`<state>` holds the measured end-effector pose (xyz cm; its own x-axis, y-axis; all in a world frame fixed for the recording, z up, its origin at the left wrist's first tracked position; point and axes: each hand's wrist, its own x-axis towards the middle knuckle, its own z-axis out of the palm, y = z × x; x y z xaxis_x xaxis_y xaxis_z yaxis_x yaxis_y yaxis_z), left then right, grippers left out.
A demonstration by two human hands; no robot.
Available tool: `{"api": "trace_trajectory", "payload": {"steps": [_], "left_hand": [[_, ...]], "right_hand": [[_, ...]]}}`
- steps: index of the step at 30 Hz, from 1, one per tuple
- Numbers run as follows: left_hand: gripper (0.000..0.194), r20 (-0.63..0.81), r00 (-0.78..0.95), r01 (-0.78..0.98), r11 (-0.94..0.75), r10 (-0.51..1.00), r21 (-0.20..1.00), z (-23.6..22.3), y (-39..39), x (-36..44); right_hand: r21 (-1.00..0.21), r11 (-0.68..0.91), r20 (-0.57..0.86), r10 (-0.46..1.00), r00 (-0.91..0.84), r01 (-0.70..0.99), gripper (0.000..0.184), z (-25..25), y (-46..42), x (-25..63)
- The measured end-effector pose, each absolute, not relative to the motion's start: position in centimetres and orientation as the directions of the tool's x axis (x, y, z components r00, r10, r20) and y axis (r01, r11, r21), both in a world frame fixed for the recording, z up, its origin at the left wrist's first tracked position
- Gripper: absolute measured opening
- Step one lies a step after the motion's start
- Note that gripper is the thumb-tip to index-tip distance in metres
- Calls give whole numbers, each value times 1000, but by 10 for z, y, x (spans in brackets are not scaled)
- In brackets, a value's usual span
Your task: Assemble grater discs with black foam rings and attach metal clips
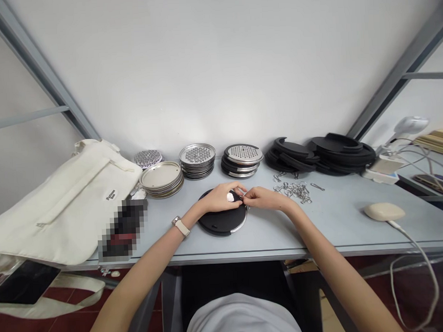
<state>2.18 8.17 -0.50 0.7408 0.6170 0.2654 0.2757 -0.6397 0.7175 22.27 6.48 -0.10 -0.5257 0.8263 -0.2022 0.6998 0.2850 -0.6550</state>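
Observation:
A round black disc (224, 220) with a bright metal rim showing at its lower right lies near the front of the table. My left hand (221, 198) rests over its upper part, thumb and fingers curled at the far right edge. A small white patch shows by that thumb; what it is, I cannot tell. My right hand (263, 198) pinches at the same edge, its fingertips meeting those of the left. Something small and metallic shows at the fingertips, too small to make out. To the right lies a loose pile of small wire clips (296, 191).
Behind stand stacks of metal discs (161, 176), grater plates (197, 155), assembled black-rimmed graters (242, 155) and black plastic rings (336, 151). A white bag (69, 202) lies left, a cream corded device (384, 211) right. Grey frame posts rise at both sides.

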Motion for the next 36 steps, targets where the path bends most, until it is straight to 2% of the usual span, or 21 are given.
{"api": "trace_trajectory", "payload": {"steps": [13,27,36], "left_hand": [[36,281,742,242,-635,608,734,-3,80,23],[36,288,732,281,-658,618,699,-6,81,23],[33,242,728,338,-642,642,688,-4,81,23]], "right_hand": [[-651,305,-194,819,-541,696,31,-4,67,222],[-646,310,-198,815,-545,698,29,-6,69,222],[-652,326,-191,803,-564,685,29,-8,70,223]]}}
